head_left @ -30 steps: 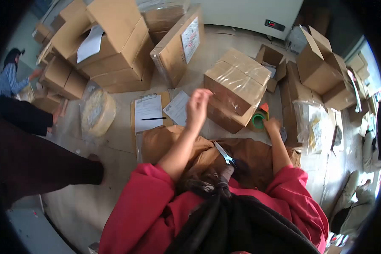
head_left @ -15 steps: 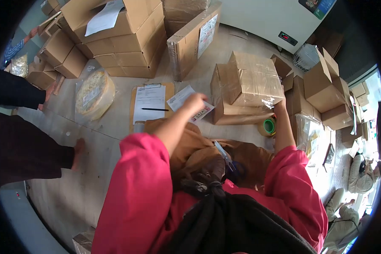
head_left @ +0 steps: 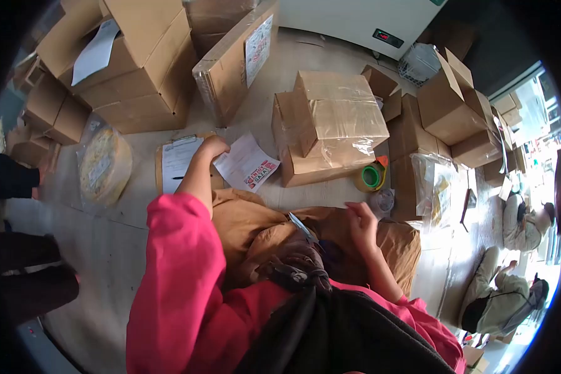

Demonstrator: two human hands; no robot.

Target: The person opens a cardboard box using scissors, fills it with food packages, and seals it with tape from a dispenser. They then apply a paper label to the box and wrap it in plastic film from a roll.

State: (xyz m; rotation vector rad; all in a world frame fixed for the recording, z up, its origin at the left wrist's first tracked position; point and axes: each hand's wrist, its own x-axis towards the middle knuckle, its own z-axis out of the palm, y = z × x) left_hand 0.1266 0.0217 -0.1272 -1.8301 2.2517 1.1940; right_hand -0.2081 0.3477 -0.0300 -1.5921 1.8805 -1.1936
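Note:
My left hand (head_left: 213, 148), fingers curled, lies over the right edge of the clipboard (head_left: 179, 144), against the upper left side of a printed sheet (head_left: 246, 163) with red and black lettering. What its fingertips grip, if anything, is hidden. A dark pen (head_left: 177, 178) lies on the clipboard's paper. Above my lap, my right hand (head_left: 363, 225) is raised with loosely closed fingers, and nothing shows in them. Scissors (head_left: 300, 225) rest on the brown cloth (head_left: 246, 218) in my lap. A green-cored tape roll (head_left: 371, 177) sits beyond my right hand, beside a taped cardboard box (head_left: 343, 112).
Stacked cartons (head_left: 137, 75) and a flat upright box (head_left: 234, 75) stand at the back left. A round wrapped item (head_left: 105, 167) lies left of the clipboard. Open boxes (head_left: 442, 93) crowd the right side. People sit at far right; another person's hand (head_left: 45, 168) shows at left.
My right hand has left the taped box and come back over my lap. My left hand has moved left across the printed sheet toward the clipboard. The camera view has shifted right.

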